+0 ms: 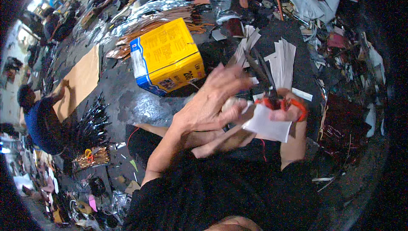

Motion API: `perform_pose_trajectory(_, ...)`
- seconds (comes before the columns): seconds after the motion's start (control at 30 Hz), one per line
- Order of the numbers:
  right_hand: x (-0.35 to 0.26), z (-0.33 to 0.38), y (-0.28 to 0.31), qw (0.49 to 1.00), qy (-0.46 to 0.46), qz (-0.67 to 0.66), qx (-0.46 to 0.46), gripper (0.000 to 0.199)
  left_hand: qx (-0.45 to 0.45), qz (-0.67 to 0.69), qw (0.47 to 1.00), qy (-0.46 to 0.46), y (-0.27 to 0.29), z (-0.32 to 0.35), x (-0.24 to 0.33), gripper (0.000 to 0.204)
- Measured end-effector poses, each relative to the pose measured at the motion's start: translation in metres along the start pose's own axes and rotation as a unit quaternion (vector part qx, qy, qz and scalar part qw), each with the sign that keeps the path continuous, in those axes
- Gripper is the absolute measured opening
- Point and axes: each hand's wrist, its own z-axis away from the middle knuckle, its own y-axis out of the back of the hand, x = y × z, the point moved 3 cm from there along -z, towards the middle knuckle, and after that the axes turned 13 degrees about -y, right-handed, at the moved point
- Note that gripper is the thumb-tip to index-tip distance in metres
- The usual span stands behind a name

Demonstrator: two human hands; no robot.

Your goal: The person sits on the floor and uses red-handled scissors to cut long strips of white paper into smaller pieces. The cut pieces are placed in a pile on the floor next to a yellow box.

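In my right hand (291,110) is a pair of scissors (265,76) with orange-red handles, its dark blades pointing up and away. A white piece of sheet material (267,124) lies against the same hand, by the thumb; whether that hand pinches it is unclear. My left hand (214,95) is raised to the left of the scissors, smeared by motion, its thumb and fingers apart with nothing visibly held. Just beyond the scissors, pale cut strips (284,63) lie fanned on the floor, and a smaller bundle of strips (248,44) sits to their left.
A yellow and blue box (168,56) stands ahead of my left hand. Behind it lie long brown strips (170,18). On the left a person (42,116) leans over a tan sheet (83,82). Scraps (335,39) pile up along the right.
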Motion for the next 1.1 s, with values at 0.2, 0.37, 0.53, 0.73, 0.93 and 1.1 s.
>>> perform_pose_trajectory(0.2,0.016,-0.04,-0.039,0.804,0.066,-0.59,-0.007,0.057,0.049,0.428,0.882,0.191,-0.006,0.048,0.005,0.015)
perform_pose_trajectory(0.37,0.064,-0.1,-0.103,0.87,0.169,-0.454,-0.096,0.054,0.397,0.212,0.868,0.212,0.034,0.043,-0.01,0.011)
perform_pose_trajectory(0.53,0.046,-0.107,-0.162,0.884,0.036,-0.455,0.103,0.037,0.558,0.072,0.806,0.184,0.077,0.046,-0.054,0.016)
perform_pose_trajectory(0.73,0.023,-0.162,-0.164,0.916,0.127,-0.375,0.064,0.027,0.462,-0.196,0.839,0.21,0.133,0.105,-0.162,0.041)
perform_pose_trajectory(0.93,-0.005,-0.187,-0.142,0.954,0.177,-0.106,0.218,0.025,0.169,0.084,0.883,0.431,0.032,0.175,-0.097,0.035)
perform_pose_trajectory(1.1,-0.005,-0.192,-0.143,0.933,0.168,-0.254,0.192,0.025,0.23,0.294,0.827,0.422,-0.049,0.188,-0.084,0.023)
